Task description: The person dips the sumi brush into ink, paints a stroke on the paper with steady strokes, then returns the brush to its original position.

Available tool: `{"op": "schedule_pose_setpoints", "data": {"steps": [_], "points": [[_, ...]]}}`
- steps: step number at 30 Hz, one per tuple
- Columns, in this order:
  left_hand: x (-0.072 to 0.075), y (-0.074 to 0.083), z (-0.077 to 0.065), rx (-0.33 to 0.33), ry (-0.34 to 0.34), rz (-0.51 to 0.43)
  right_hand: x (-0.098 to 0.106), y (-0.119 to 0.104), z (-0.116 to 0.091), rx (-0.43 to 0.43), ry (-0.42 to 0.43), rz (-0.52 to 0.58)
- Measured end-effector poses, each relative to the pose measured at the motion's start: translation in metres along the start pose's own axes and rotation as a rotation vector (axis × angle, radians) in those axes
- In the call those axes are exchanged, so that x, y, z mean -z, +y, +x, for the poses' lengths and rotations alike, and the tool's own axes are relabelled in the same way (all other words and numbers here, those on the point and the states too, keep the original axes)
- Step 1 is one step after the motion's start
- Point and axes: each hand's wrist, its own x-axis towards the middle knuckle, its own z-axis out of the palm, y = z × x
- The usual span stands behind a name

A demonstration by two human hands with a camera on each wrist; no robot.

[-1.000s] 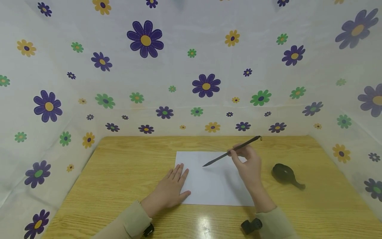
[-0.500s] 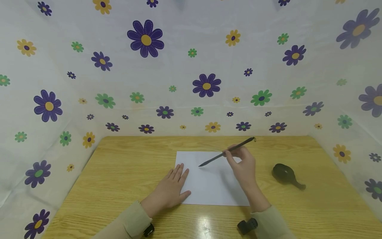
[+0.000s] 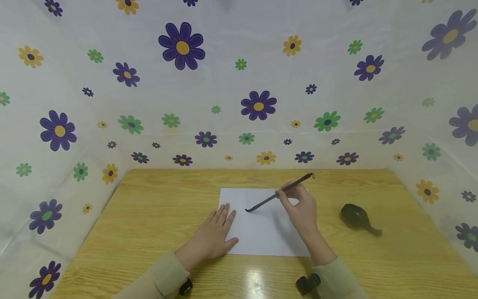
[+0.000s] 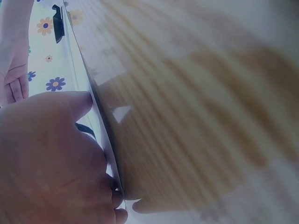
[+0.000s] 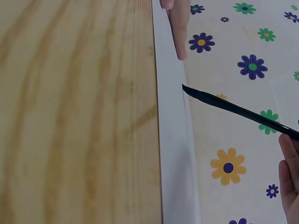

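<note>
My right hand [image 3: 301,207] pinches a dark calligraphy brush [image 3: 274,197] partway along its handle. The brush slants down to the left, and its black tip bends against a white sheet of paper [image 3: 257,236]. In the right wrist view the brush [image 5: 224,103] meets the paper [image 5: 174,154] with its tip, while the fingers [image 5: 287,182] hold the handle at the right edge. My left hand [image 3: 213,234] lies flat with straight fingers on the paper's left edge. The left wrist view shows this hand [image 4: 51,154] close up, its thumb along the sheet's edge.
A dark, rounded object with a narrow neck [image 3: 356,218] lies on the wooden table [image 3: 157,216] to the right of the paper. White cloth with printed flowers [image 3: 224,83] hangs behind the table and along both sides.
My right hand has moved left and slightly down with the brush. The tip, straight before, is now bent on the paper. The left hand has stayed in place.
</note>
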Motion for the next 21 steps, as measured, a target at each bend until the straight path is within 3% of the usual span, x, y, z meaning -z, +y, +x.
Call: {"op": "schedule_pose_setpoints", "data": {"steps": [10,21], "points": [[-0.011,-0.006,0.005,-0.009,0.018,0.007,0.000,0.000,0.000,0.015,-0.014,-0.078],[0.001,-0.001,0.001,0.000,-0.003,-0.012,0.000,-0.004,-0.002,0.003,-0.025,-0.102]]}}
